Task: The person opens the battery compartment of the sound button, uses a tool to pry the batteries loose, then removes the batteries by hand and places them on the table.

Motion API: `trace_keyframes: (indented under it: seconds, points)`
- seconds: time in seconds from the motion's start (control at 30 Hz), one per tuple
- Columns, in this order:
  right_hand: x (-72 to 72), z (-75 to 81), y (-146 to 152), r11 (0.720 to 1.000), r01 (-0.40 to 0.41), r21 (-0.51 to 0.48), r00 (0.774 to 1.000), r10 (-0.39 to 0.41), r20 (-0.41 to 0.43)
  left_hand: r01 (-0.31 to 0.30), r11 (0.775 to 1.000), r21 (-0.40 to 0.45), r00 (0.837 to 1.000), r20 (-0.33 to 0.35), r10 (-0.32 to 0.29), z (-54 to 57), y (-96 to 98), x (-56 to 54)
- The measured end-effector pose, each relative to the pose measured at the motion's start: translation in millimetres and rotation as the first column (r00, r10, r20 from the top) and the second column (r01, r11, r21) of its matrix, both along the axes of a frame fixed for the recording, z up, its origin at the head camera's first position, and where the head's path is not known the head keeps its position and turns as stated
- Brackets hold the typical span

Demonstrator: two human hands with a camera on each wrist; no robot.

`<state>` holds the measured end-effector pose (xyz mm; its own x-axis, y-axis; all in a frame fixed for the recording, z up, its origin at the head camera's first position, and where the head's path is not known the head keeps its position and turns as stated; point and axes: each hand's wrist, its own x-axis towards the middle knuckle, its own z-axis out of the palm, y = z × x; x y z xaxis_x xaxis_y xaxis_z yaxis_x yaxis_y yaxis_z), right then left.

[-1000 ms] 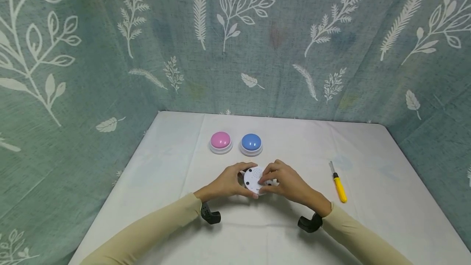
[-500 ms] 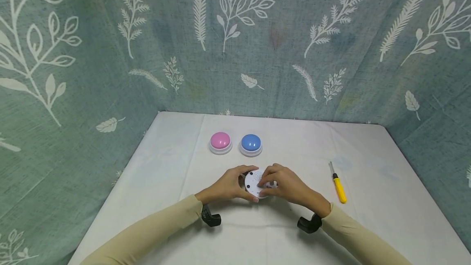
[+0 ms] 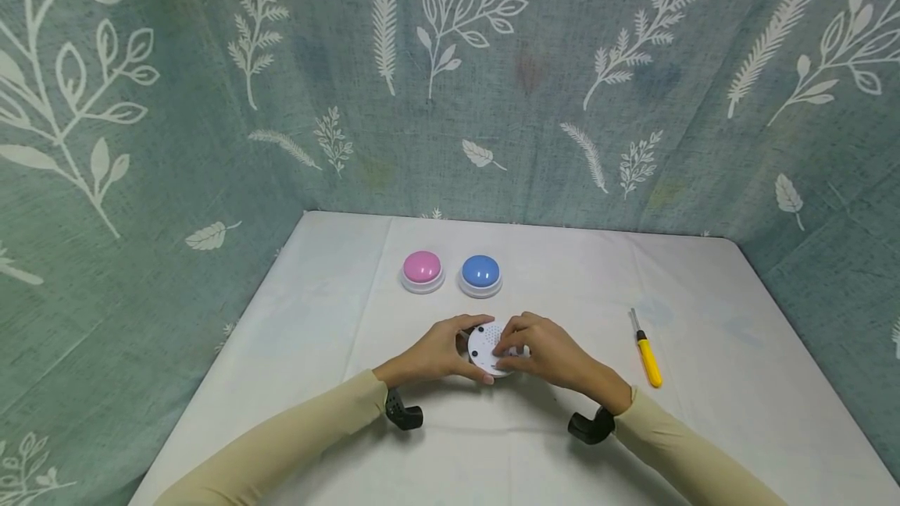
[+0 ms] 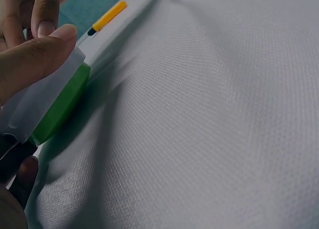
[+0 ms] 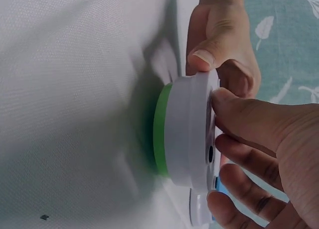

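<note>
White tabletop (image 3: 576,272) | left grip (image 3: 439,352) holds green button (image 5: 185,132), shifted slightly | right grip (image 3: 551,352): can't tell

Soft, even light, seemingly from above, brightens the white surface (image 3: 492,467) in the head view, laying faint shadows under the left sleeve (image 3: 281,441) and small glints on the pink button (image 3: 422,267) and blue button (image 3: 480,272). Both wrist views are dimmer and greyer; dark shadow gathers beside the green dome (image 5: 160,132), and the patterned curtain (image 5: 281,64) behind looks slightly soft.
</note>
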<state>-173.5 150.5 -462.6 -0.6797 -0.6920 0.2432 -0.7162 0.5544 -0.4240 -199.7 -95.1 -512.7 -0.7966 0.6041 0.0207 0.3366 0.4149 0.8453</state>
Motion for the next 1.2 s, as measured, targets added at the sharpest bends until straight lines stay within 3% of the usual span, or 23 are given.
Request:
trace_keyframes:
  seconds: [0.43, 0.67, 0.9, 1.2]
  points:
    - [-0.5, 0.1, 0.6, 1.000, -0.027, -0.007, 0.999, 0.027, -0.030, -0.015, 1.000, -0.010, 1.000, 0.013, 0.015, 1.3, 0.6, -0.4]
    - [3.1, 3.8, -3.5, 0.998, -0.015, 0.058, 0.999, 0.018, -0.049, -0.023, 0.999, -0.027, 1.000, -0.012, 0.022, 2.0, 1.5, -0.1]
    - [9.6, 6.3, -10.2, 0.994, -0.015, 0.112, 0.984, 0.034, -0.174, -0.024, 0.999, -0.023, 0.999, -0.025, 0.023, 3.9, 1.3, 0.8]
    - [14.7, -0.7, -13.4, 0.994, -0.061, 0.092, 0.937, 0.089, -0.337, -0.025, 1.000, -0.005, 0.999, -0.031, 0.025, 7.0, 1.1, -0.1]
